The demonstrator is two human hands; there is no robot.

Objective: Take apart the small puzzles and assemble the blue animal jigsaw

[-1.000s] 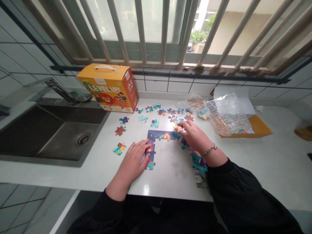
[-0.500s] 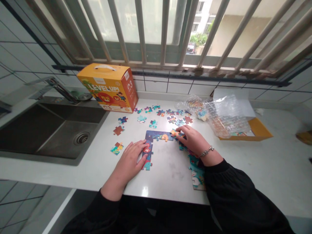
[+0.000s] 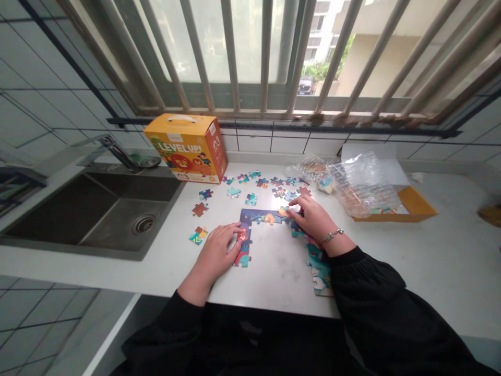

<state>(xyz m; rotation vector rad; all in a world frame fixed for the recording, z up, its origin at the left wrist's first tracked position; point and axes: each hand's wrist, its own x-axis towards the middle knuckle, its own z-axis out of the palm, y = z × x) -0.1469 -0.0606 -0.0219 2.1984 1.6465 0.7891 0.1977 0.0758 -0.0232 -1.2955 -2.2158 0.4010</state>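
Observation:
A partly joined jigsaw frame lies on the white counter, with a dark blue top strip (image 3: 259, 215) and a teal right strip (image 3: 320, 271) partly behind my right arm. My left hand (image 3: 219, 246) rests palm down, its fingers spread over the left strip (image 3: 245, 245), which shows a red figure. At the top strip's right end, my right hand (image 3: 311, 215) has thumb and forefinger at the edge of a yellow-orange puzzle piece (image 3: 283, 211). Its other fingers are curled and hide part of the corner.
Loose puzzle pieces (image 3: 234, 192) lie behind the frame, several more to its left. A yellow-orange box (image 3: 190, 151) stands at the back left beside the sink (image 3: 133, 256). Clear plastic packaging (image 3: 362, 183) covers part of an open box (image 3: 420, 204) at right. Window bars rise behind.
The camera view has shifted slightly, so the scene sits a little further right. My right forefinger has drawn back a bit from over the yellow-orange piece. My left hand stays on the left strip.

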